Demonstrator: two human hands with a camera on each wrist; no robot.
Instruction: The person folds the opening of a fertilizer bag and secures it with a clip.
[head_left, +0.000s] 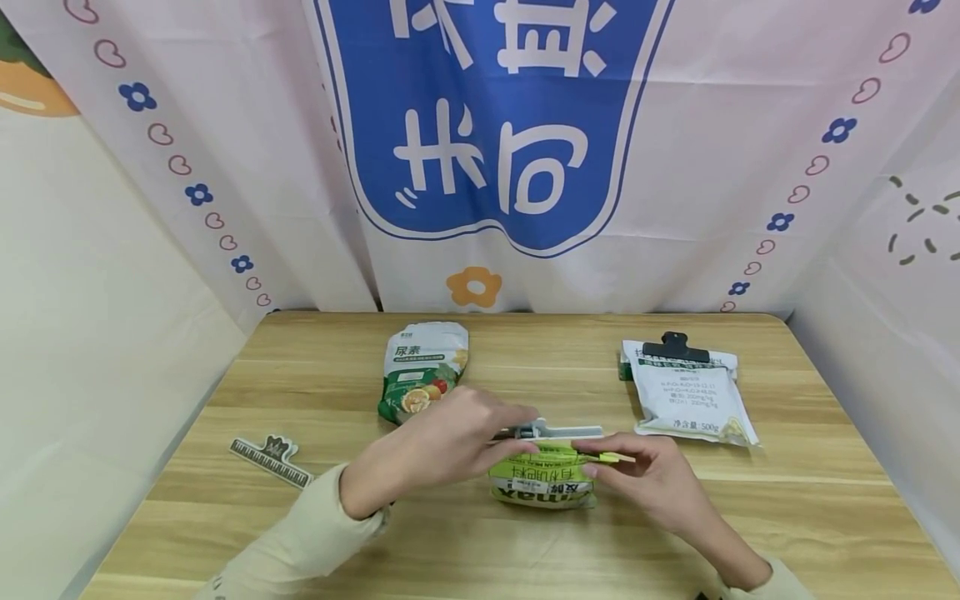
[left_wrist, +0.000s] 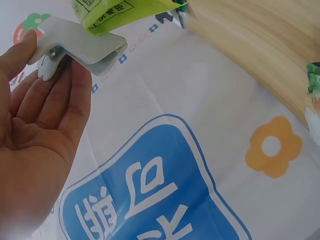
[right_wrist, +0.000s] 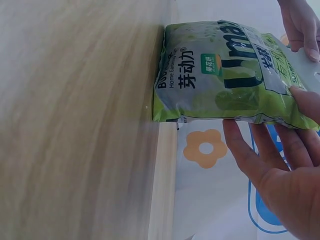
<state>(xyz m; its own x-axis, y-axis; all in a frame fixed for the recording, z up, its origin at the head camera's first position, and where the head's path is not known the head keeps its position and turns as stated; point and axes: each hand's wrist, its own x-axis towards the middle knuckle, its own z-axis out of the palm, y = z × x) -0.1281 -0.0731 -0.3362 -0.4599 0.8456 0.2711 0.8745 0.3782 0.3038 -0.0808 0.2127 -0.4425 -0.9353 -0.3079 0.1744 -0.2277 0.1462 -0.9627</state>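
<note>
A green and grey printed bag stands upright at the front middle of the table in the head view. My right hand pinches the bag's top right corner between thumb and fingers. At the top left of the bag, my left hand grips a white clip by its handles, thumb on one side and fingers on the other. The clip lies along the bag's top edge; whether its jaws bite the bag I cannot tell. The right wrist view shows the plump bag front with right fingers along its side.
Behind my left hand lies a white and green pouch with fruit pictures. A white bag with a black clip lies at the right rear. On the left is a piano-key patterned clip. A printed curtain hangs behind the table.
</note>
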